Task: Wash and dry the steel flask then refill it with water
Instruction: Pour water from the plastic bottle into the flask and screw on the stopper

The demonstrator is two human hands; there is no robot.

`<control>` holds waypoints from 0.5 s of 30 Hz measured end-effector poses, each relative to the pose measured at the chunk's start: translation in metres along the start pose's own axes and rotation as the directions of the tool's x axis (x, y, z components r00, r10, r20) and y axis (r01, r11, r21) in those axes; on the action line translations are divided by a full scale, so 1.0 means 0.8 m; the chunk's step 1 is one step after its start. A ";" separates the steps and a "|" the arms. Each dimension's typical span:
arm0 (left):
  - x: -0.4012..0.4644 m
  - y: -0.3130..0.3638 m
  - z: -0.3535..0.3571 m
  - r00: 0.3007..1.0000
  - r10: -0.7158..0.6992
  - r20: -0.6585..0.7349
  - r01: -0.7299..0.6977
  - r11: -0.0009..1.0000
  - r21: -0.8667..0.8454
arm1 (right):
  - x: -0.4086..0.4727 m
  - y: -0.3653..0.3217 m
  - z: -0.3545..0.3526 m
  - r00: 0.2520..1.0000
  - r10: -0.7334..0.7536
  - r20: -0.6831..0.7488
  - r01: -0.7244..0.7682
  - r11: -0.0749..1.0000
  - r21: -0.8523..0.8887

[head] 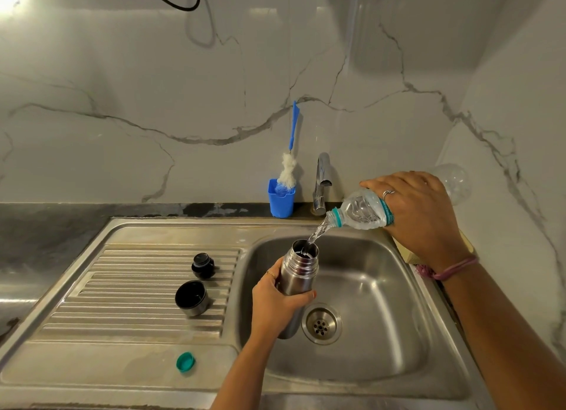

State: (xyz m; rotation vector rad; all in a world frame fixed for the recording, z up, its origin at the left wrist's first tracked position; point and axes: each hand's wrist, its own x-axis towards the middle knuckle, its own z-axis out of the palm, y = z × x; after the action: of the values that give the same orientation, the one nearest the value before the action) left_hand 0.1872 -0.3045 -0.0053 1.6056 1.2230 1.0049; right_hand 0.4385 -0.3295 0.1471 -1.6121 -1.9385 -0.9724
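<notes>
Pouring now: the right hand [419,213] wraps around a clear plastic bottle [364,209], tipped mouth-down and to the left, and a thin stream of water [318,233] falls from its teal-collared neck straight into the open mouth of the steel flask [298,275]. The left hand [275,302] grips the flask around its lower body, fingers curled right round it, holding it slightly tilted above the sink basin [382,317], just up and left of the drain [321,324]. And look at that flask: brushed steel, slim and cylindrical, with ridged threads ringing the neck and a dark interior showing at the rim. No lid on it. Left of the basin, on the ribbed drainboard [137,287], sit a black stopper [203,265] and, nearer the camera, a steel cup lid [192,298] lying open side up, the two close but apart. Nearer still, on the flat front edge of the drainboard, lies a teal bottle cap [185,361]. Behind the basin stands the tap [321,183], and just left of it a blue holder [281,197] with a blue-handled bottle brush [289,164] leaning against the marble wall.
</notes>
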 end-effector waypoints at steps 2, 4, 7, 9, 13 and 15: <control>0.001 -0.001 0.001 1.000 0.003 -0.002 -0.003 1.000 -0.008 | 0.000 0.001 0.001 1.000 -0.005 0.004 0.005 1.000 -0.008; 0.001 -0.002 0.002 1.000 0.004 -0.003 -0.004 1.000 -0.014 | 0.001 0.002 0.000 1.000 -0.010 0.007 0.010 1.000 -0.018; 0.002 -0.003 0.003 1.000 0.012 0.000 -0.012 1.000 -0.012 | 0.003 0.004 -0.002 1.000 -0.021 -0.009 0.021 0.999 -0.027; 0.002 -0.003 0.004 1.000 0.014 0.000 -0.014 1.000 -0.011 | 0.005 0.003 -0.003 1.000 -0.025 -0.009 0.025 0.999 -0.035; 0.003 -0.004 0.005 1.000 0.012 0.008 -0.012 1.000 -0.003 | 0.008 0.004 -0.004 0.999 -0.042 -0.012 0.041 0.998 -0.044; 0.004 -0.004 0.005 1.000 0.014 0.012 -0.014 1.000 0.006 | 0.010 0.004 -0.005 0.998 -0.055 -0.008 0.055 0.997 -0.052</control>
State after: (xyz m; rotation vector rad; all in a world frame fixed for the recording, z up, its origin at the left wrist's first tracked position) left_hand 0.1908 -0.3016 -0.0091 1.6245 1.2094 0.9995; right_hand 0.4397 -0.3271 0.1565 -1.5862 -1.9761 -1.0580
